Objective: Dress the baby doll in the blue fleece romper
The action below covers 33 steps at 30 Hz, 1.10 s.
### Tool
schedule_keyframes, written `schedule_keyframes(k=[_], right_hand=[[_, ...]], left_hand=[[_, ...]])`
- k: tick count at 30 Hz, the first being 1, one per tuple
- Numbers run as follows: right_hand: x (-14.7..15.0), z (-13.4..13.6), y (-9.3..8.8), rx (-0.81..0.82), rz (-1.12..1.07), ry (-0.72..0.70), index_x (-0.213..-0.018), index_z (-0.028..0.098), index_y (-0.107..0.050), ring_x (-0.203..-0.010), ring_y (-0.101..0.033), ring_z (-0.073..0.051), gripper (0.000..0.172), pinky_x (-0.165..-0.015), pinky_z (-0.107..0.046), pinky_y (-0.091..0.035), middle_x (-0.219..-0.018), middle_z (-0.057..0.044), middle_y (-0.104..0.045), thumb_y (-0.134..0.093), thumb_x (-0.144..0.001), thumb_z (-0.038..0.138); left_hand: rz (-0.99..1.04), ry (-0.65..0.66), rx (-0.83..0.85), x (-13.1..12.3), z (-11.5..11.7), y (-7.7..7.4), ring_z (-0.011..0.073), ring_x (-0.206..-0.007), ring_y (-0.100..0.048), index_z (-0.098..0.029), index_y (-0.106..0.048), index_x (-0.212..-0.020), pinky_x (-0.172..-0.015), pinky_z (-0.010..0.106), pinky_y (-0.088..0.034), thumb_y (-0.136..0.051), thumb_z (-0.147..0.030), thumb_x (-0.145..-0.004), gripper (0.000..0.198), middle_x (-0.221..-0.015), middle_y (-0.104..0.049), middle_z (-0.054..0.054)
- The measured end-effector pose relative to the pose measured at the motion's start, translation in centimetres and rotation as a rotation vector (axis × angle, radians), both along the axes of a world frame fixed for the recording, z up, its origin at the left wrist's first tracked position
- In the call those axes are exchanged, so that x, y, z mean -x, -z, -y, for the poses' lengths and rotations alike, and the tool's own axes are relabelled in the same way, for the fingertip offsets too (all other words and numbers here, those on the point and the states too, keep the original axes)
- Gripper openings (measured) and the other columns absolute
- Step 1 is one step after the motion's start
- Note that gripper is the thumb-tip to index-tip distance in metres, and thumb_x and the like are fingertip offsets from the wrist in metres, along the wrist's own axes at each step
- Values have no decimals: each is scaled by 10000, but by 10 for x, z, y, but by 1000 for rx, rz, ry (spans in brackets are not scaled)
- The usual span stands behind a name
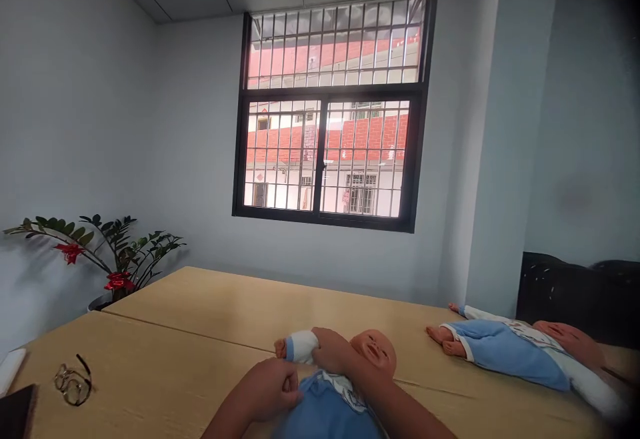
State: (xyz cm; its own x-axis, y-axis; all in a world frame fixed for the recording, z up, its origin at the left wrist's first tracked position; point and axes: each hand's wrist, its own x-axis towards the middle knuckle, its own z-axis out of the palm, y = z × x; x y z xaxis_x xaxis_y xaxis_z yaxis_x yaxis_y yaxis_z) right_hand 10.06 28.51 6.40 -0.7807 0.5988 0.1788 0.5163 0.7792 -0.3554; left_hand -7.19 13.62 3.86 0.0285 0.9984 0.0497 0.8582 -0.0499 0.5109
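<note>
A baby doll (374, 352) in a blue outfit with a white printed front lies on its back at the table's near edge. Its head points away to the right, and one arm in a white sleeve (301, 347) with a blue cuff stretches out to the left. My right hand (333, 351) reaches across the doll's chest and closes around the upper part of that sleeve; its fingertips are mostly hidden. Beside the doll's body, my left hand (274, 389) is curled, thumb and fingers pinching the edge of the blue outfit (320, 409). The doll's legs are out of frame.
A second doll (515, 352) in similar clothes lies on the right of the wooden table (220, 299). Eyeglasses (75, 385) rest at the left, near a dark flat object (19, 412) and a white one (11, 369). A potted plant (117, 252) and black chairs (565, 299) stand beyond.
</note>
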Motion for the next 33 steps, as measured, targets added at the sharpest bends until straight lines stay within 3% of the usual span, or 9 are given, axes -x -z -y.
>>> schedule_keyframes(k=[3,5,8,12,15,21,25,29,33], right_hand=[[-4,13,0,-57,23,-8,-1183,165,-689,-1107,-622,-299,466,-991,-391,-419,-1198,-136,-711,-588,-728,151],[-23,23,-1,-137,-69,5,-1315,178,-612,-1224,-563,-291,515,-1065,-407,-379,-1331,-144,-646,-540,-805,154],[-79,36,3,-230,-305,146,-1195,186,-633,-1126,-583,-277,333,-1014,-416,-414,-1199,-137,-673,-449,-918,209],[-167,51,27,64,-395,351,-932,198,-644,-876,-618,-268,270,-823,-396,-472,-928,-93,-690,-437,-963,369],[-204,54,50,360,-393,302,-937,196,-683,-921,-636,-284,339,-867,-411,-484,-969,-90,-710,-516,-933,492],[-202,33,85,716,-687,168,-1126,184,-701,-1118,-646,-345,676,-1027,-466,-454,-1109,-124,-727,-704,-728,730],[-200,30,93,779,-718,144,-1018,184,-732,-1058,-659,-351,616,-1007,-484,-461,-1050,-119,-745,-733,-717,722],[-200,38,91,897,-845,85,-1038,224,-748,-1185,-626,-367,586,-1094,-481,-419,-1163,-106,-736,-827,-641,647],[-200,43,82,959,-917,63,-1050,218,-769,-1297,-564,-381,616,-1182,-495,-336,-1257,-116,-713,-856,-594,623]], left_hand=[[-48,15,4,3,-5,9,180,-811,-624,-228,-677,-889,-633,278,-321,-633,-407,-846,190,-896,-732,-13],[-65,48,29,5,-8,14,186,-832,-623,-221,-675,-900,-655,278,-329,-621,-421,-865,211,-912,-732,-6],[-58,72,58,6,-8,15,191,-838,-623,-212,-671,-901,-660,280,-333,-598,-439,-890,239,-913,-725,3],[7,44,-58,-5,-4,-4,192,-865,-628,-227,-670,-955,-704,286,-381,-586,-480,-914,271,-946,-713,2],[15,107,-202,-30,-7,-26,201,-960,-624,-231,-673,-994,-815,296,-422,-585,-427,-923,227,-1029,-705,21],[-39,495,-203,-106,-43,-53,221,-1072,-648,-257,-725,-1026,-910,305,-465,-589,-332,-929,183,-1078,-741,34],[-77,710,-153,-154,-85,-56,200,-1115,-684,-260,-737,-1086,-957,292,-482,-571,-275,-952,214,-1161,-769,25],[-223,716,-57,-183,-120,-53,166,-978,-737,-284,-743,-1111,-829,257,-507,-589,-335,-951,228,-1050,-805,-6],[-298,691,-109,-188,-136,-51,174,-918,-747,-258,-761,-1042,-815,274,-500,-619,-324,-921,198,-979,-814,6]])
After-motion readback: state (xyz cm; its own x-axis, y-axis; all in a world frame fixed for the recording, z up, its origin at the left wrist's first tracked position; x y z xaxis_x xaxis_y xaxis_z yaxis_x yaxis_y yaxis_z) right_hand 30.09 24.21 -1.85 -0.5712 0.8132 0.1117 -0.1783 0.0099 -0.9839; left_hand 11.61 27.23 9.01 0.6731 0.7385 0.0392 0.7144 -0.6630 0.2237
